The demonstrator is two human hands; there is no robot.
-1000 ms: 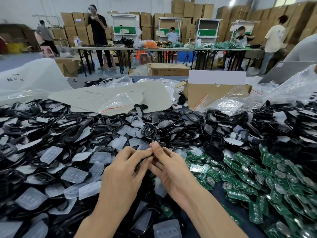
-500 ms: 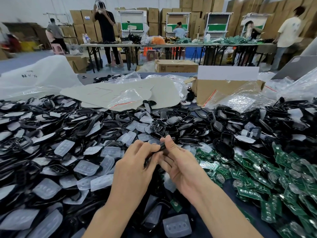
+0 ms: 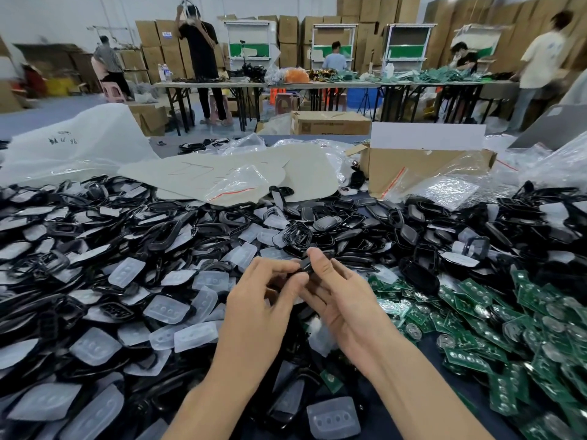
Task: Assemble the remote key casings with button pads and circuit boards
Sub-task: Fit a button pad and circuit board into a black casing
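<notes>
I pinch black plastic key casing (image 3: 305, 265) between left hand (image 3: 262, 301) and right hand (image 3: 341, 301) | green circuit boards (image 3: 495, 315) at 3 o'clock, right nearer

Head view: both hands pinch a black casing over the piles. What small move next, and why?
Probably the right hand frees itself to pick a circuit board from the green pile beside it, while the left hand holds the black casing; no board shows in the casing.
</notes>
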